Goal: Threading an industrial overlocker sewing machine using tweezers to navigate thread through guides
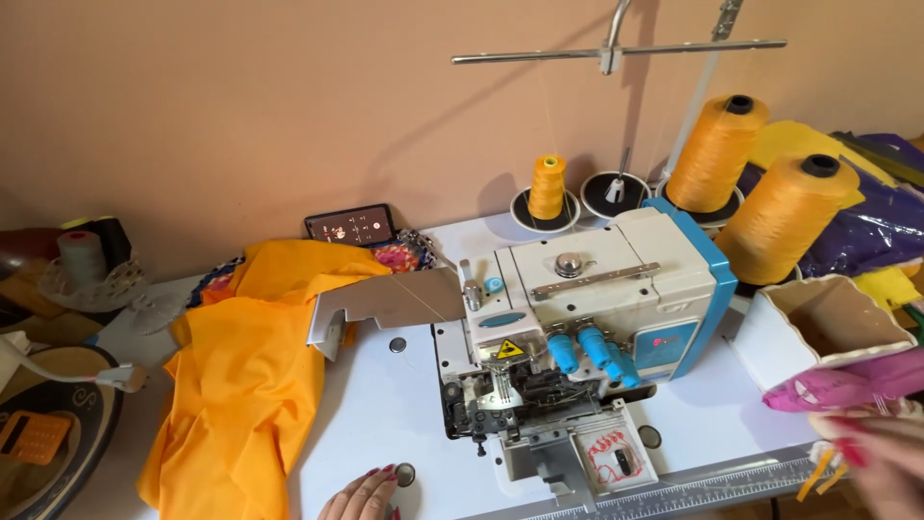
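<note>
My left hand (pixel 364 496) rests at the front edge of the white table (pixel 385 404), fingers spread, empty, beside a small round button (pixel 405 473). My right hand (pixel 881 453), blurred at the lower right, grips a pink bag (pixel 847 383) and some yellow strips (pixel 820 477). Between the hands stands a white and blue overlock sewing machine (pixel 577 327). Orange fabric (pixel 245 376) lies heaped on the left part of the table.
Orange thread cones (pixel 547 187) (pixel 717 151) (pixel 787 217) stand behind the machine under a metal thread stand (pixel 616 50). A phone (pixel 350 224) leans on the wall. A white box (pixel 818 327) sits right. Spools (pixel 85 255) and an orange calculator (pixel 31 435) lie left.
</note>
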